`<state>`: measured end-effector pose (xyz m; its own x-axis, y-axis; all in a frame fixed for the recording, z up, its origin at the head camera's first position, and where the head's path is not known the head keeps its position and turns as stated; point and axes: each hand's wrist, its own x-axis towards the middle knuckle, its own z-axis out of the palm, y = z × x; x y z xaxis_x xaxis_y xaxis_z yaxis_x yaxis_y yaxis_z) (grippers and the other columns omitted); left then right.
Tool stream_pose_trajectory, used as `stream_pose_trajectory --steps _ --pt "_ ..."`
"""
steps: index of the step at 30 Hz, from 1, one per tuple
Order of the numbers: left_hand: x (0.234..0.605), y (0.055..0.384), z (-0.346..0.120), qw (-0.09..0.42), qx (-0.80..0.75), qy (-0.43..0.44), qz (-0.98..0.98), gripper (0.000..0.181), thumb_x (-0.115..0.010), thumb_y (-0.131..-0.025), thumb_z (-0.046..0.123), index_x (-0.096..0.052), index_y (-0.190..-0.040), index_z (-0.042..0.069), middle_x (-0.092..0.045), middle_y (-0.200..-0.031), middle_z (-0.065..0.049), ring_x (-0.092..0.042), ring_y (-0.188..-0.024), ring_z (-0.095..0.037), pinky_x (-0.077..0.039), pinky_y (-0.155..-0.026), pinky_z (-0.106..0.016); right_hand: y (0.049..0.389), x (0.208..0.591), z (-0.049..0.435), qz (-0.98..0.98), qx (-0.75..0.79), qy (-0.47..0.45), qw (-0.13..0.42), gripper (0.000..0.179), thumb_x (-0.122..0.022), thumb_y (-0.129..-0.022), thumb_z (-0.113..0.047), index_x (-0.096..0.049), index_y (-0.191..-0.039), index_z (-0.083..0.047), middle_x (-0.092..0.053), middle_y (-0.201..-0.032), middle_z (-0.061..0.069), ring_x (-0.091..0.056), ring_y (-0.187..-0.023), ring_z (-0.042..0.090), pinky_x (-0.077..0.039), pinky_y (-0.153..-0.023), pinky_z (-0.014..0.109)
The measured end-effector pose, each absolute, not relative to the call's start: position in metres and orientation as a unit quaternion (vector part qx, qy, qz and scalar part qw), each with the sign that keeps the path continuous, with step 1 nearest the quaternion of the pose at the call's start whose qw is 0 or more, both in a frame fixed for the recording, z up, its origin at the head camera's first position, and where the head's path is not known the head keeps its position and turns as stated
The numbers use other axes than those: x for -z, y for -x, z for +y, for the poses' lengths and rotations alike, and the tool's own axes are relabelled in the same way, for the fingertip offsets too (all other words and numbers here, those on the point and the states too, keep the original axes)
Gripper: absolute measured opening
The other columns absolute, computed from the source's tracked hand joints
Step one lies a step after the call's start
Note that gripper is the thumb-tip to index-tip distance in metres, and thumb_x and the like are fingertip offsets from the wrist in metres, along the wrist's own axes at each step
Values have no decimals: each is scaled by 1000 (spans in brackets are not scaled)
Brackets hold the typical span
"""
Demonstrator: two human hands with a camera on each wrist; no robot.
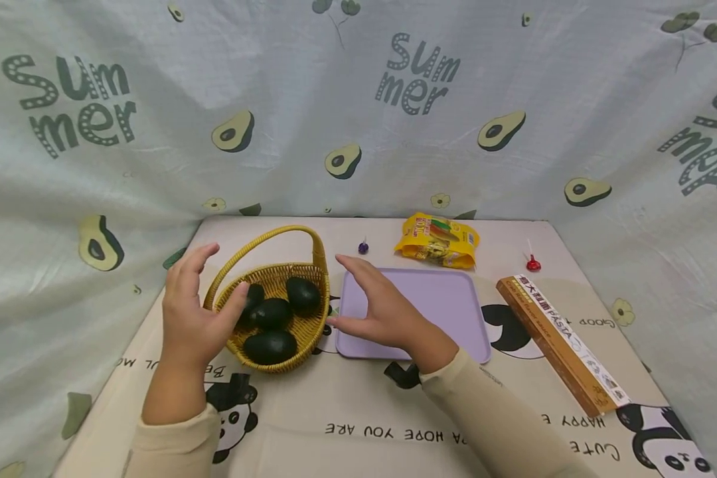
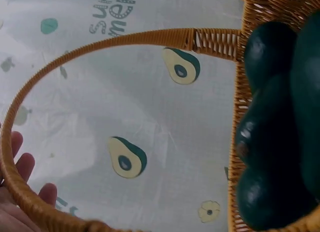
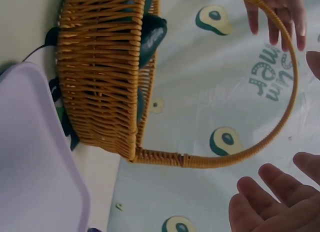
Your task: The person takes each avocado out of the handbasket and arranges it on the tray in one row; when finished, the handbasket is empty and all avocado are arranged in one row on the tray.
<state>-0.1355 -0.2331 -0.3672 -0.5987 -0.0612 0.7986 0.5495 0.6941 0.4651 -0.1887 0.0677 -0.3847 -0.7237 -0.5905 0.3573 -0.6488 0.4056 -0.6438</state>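
A yellow woven basket (image 1: 307,330) with a tall arched handle stands on the left part of the table, holding several dark green avocados (image 1: 273,313). My left hand (image 1: 194,318) is raised at the basket's left side, fingers spread, thumb overlapping the rim in the head view. On the other side my right hand (image 1: 388,305) hovers over the tray's left part, thumb and fingers apart and pointing at the basket. Both palms face each other with nothing held. In the right wrist view the handle (image 3: 295,77) arches between the two hands.
Right of the basket lies a lilac tray (image 1: 436,299). Behind it are a yellow snack bag (image 1: 436,240) and a purple lollipop (image 1: 363,247). A red lollipop (image 1: 533,263) and a long pasta box (image 1: 561,345) lie to the right. Printed curtains (image 1: 299,79) surround the table.
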Motion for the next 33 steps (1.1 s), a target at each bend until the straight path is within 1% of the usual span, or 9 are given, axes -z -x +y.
stream_pose_trajectory --steps 4,9,13,14,18,21,24,27,33 --pt "375 129 -238 400 382 119 -825 64 -76 -84 5 -54 -145 5 -58 -142 -15 -51 -134 -18 -38 -116 -15 194 388 58 -844 -400 -357 10 95 -82 -86 -40 -29 -162 -21 -35 -164 -3 -35 -150 17 -38 -122 50" --pt "380 126 -242 396 391 103 -824 69 -80 -81 -4 -55 -144 9 -62 -137 -14 -53 -130 -8 -40 -112 -11 202 391 46 -857 -392 -335 -12 94 -82 -86 -44 -30 -161 -23 -36 -163 -4 -37 -149 19 -39 -121 51" --pt "384 124 -246 392 398 97 -824 67 -80 -81 -6 -57 -142 7 -65 -134 -15 -54 -127 -2 -42 -110 -10 208 390 38 -865 -378 -327 -30 95 -81 -86 -46 -30 -161 -21 -36 -164 -2 -37 -149 20 -40 -121 51" --pt "385 123 -247 391 398 94 -825 66 -80 -81 -5 -57 -142 7 -65 -133 -15 -55 -126 -3 -42 -110 -10 210 390 36 -866 -376 -328 -35 95 -81 -86 -46 -30 -161 -20 -37 -164 -1 -37 -149 21 -40 -121 51" --pt "390 118 -252 381 392 69 -835 55 -80 -83 -1 -61 -135 3 -68 -128 -15 -56 -122 3 -42 -108 -8 216 390 28 -865 -373 -331 -53 95 -81 -86 -45 -30 -161 -17 -37 -164 2 -37 -150 22 -39 -122 50" --pt "394 116 -254 374 387 53 -841 48 -80 -85 3 -63 -130 0 -70 -125 -15 -54 -119 10 -42 -106 -6 220 391 21 -864 -376 -327 -69 94 -80 -87 -45 -29 -162 -18 -36 -164 2 -37 -149 22 -39 -122 49" --pt "397 114 -255 374 386 53 -841 46 -81 -85 2 -64 -128 -2 -70 -123 -16 -55 -117 11 -43 -105 -5 226 392 15 -867 -376 -317 -80 94 -79 -88 -45 -28 -162 -20 -35 -165 2 -38 -149 22 -40 -122 48" --pt "399 113 -254 379 389 58 -838 47 -81 -83 -1 -64 -126 -3 -70 -120 -17 -56 -115 9 -44 -103 -5 231 392 8 -870 -375 -308 -87 93 -79 -87 -46 -29 -162 -20 -36 -164 2 -39 -148 22 -41 -121 47" --pt "402 109 -255 376 406 43 -832 48 -81 -81 -5 -63 -126 -3 -67 -119 -17 -56 -112 6 -45 -102 -5 240 391 -2 -867 -372 -314 -103 93 -81 -87 -42 -32 -160 -13 -40 -162 6 -44 -145 24 -42 -120 45"
